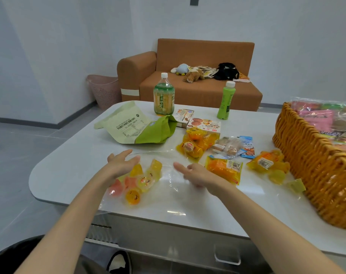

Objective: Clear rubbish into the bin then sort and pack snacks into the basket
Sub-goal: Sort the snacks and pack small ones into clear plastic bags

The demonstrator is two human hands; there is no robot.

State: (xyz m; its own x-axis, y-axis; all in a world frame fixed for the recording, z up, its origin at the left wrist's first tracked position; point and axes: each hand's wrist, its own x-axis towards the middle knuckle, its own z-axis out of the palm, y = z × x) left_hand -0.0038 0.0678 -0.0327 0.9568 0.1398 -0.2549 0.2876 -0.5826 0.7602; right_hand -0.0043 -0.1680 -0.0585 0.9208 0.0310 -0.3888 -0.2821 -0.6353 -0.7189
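**Table stock: snacks laid out, basket at right edge**

- White table (pixel 73 165): all items below are borne on it.
- Clear plastic bag (pixel 169 176): spread flat at the near edge. A cluster of jelly cups (pixel 139 181), pink, orange and yellow, is seen inside it.
- Left hand (pixel 121 165): fingers extended and spread, nothing held, placed over the jelly cups. Contact cannot be told.
- Right hand (pixel 195 175): fingers loosely extended, nothing held, placed over the bag's right part.
- Wicker basket (pixel 310 171): at the table's right edge, with bright packets (pixel 316 117) already loaded.
- Orange packets, three: one (pixel 197 145) at centre, one (pixel 224 169) just beside the right hand, one (pixel 268 163) near the basket wall.
- Loose yellow jelly cup (pixel 297 185): against the basket's foot.
- Biscuit pack (pixel 229 146) and blue sachet (pixel 247 145): side by side, between the orange packets.
- Cookie box (pixel 204 125): behind the central orange packet.
- Green pouch (pixel 136 125): lying flat, far left.
- Tea bottle (pixel 163 95) and small green bottle (pixel 226 101): upright, far edge, well apart.
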